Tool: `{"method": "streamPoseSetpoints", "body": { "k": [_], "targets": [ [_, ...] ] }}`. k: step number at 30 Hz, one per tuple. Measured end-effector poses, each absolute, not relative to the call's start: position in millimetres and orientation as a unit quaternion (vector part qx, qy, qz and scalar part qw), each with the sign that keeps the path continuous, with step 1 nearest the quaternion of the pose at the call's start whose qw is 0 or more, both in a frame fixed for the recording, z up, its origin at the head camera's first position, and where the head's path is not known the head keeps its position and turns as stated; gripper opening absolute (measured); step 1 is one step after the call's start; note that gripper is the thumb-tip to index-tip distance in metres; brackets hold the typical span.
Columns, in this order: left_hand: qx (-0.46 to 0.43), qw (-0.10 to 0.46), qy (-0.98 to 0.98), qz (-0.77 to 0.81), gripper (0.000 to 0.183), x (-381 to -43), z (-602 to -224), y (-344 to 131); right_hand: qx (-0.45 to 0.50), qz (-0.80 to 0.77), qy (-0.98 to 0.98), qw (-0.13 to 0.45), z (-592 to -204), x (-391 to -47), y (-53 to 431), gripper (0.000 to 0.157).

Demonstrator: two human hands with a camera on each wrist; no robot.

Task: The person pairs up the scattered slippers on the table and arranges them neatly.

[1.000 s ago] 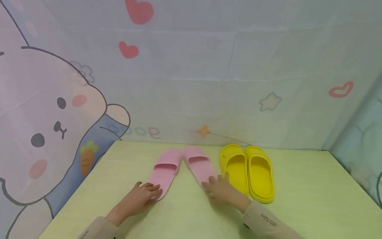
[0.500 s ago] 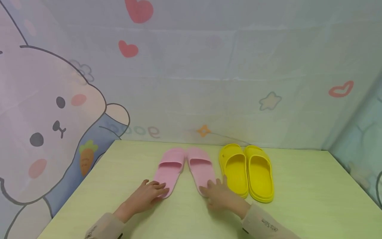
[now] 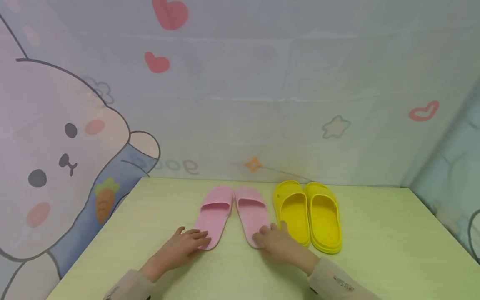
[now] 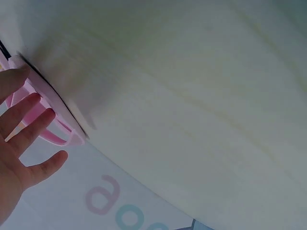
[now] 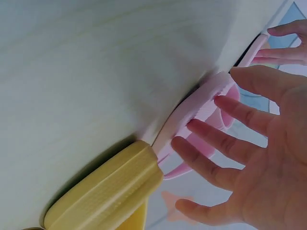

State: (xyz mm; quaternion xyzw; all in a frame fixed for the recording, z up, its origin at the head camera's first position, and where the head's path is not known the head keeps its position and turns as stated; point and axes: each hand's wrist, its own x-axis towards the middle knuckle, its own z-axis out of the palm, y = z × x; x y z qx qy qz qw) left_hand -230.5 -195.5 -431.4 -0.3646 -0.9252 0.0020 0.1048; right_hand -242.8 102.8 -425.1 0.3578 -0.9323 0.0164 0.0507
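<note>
Two pink slippers lie side by side on the table, toes toward the wall and nearly touching, heels apart. My left hand point(image 3: 181, 248) rests at the heel of the left pink slipper point(image 3: 214, 221). The left wrist view shows its fingers point(image 4: 29, 136) spread and mostly straight over that slipper. At the heel of the right pink slipper point(image 3: 252, 214) is my right hand point(image 3: 282, 246), its straight fingers point(image 5: 225, 136) reaching over the insole and its thumb by the heel end. Part of each heel is hidden by the hand there.
A pair of yellow clogs, the left clog point(image 3: 296, 216) and the right clog point(image 3: 324, 221), stands just right of the pink pair, close to my right hand. A printed cloth wall point(image 3: 232, 83) rises behind the table point(image 3: 382, 233).
The left pink slipper has shifted right with my left hand, and the right one has turned straighter, its heel swinging slightly left. Over the last half second the slippers barely move; the view shifts slightly.
</note>
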Motion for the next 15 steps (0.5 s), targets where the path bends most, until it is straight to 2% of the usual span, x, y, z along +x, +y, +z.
{"method": "streamPoseSetpoints", "body": {
  "k": [6, 15],
  "targets": [
    [-0.366, 0.108, -0.924, -0.006, 0.03, -230, -430, -203, 0.383, 0.025, -0.92, 0.083, -428, -249, 107, 0.037],
    [-0.374, 0.099, -0.922, -0.01, 0.037, -235, -433, -204, 0.391, 0.036, -0.917, 0.073, -434, -255, 108, 0.043]
  ]
}}
